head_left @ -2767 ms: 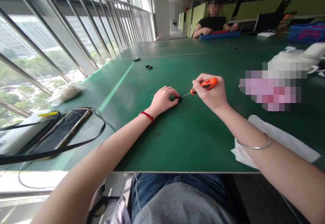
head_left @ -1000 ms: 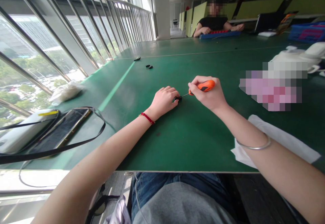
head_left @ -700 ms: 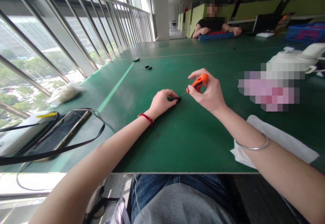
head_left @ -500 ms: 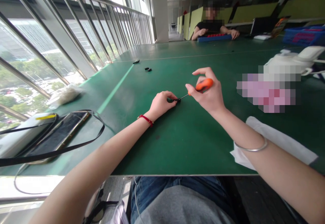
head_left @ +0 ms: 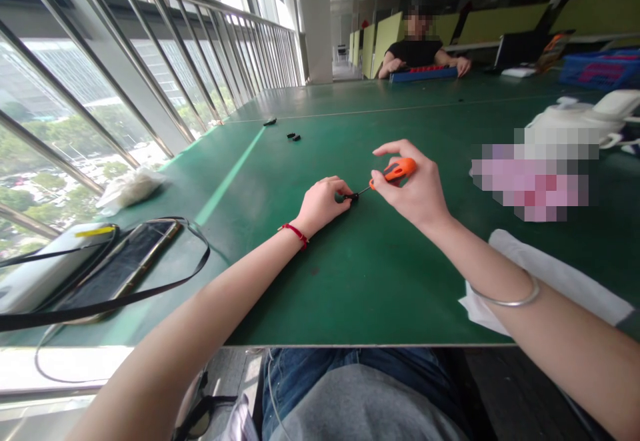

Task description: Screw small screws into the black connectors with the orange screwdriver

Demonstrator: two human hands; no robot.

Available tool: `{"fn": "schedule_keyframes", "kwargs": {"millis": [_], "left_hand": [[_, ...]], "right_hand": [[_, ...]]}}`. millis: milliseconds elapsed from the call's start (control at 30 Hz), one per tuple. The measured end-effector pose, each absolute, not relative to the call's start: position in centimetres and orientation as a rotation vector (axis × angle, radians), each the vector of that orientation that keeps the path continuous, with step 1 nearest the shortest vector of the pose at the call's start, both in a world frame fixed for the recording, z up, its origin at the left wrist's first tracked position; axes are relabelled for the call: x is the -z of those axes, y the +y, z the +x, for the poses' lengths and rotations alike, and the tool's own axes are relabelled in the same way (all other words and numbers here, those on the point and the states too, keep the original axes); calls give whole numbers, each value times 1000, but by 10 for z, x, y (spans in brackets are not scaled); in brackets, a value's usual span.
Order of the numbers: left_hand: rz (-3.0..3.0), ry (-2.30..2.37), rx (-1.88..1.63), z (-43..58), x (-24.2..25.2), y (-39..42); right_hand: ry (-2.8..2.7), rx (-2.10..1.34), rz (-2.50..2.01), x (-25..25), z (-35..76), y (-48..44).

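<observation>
the small black part (head_left: 350, 196) sits closed inside my left fingers (head_left: 336, 186), held down on the table (head_left: 350, 281), with its end showing just past my fingertips. from the right, the thin shaft of an orange-handled screwdriver (head_left: 395, 171) reaches it; the tip looks to be touching, but it's too small to be sure. my right fingers (head_left: 395, 149) are gripping the handle, pinched with my thumb, and tilted low. that low angle is the risk: the tip could skid off and jab my left fingers. if my left grip eases, the part could twist or pop away. ahead of my left fingers lie two small black pieces (head_left: 293, 136) and another (head_left: 270, 121), easy to knock. beyond my left wrist are a phone (head_left: 117, 267) and a plastic bag (head_left: 131, 187). a white paper sheet (head_left: 545, 274) lies under my right forearm (head_left: 500, 274).
</observation>
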State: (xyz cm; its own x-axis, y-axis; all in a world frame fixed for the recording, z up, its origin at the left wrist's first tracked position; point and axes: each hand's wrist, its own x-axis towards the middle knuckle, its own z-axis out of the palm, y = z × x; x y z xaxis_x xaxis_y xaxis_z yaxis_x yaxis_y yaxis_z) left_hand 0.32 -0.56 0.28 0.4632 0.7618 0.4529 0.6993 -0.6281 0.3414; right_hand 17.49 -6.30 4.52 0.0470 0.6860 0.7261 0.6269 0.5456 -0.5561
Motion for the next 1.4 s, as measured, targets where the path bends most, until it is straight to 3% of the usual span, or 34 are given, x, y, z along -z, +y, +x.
{"fn": "schedule_keyframes", "kwargs": {"millis": [867, 1400], "left_hand": [[2430, 1204, -939, -1, 4, 2], [2415, 1179, -918, -1, 3, 4]], "right_hand": [[-1621, 53, -1198, -57, 178, -67], [-1638, -72, -1174, -60, 193, -60]]}}
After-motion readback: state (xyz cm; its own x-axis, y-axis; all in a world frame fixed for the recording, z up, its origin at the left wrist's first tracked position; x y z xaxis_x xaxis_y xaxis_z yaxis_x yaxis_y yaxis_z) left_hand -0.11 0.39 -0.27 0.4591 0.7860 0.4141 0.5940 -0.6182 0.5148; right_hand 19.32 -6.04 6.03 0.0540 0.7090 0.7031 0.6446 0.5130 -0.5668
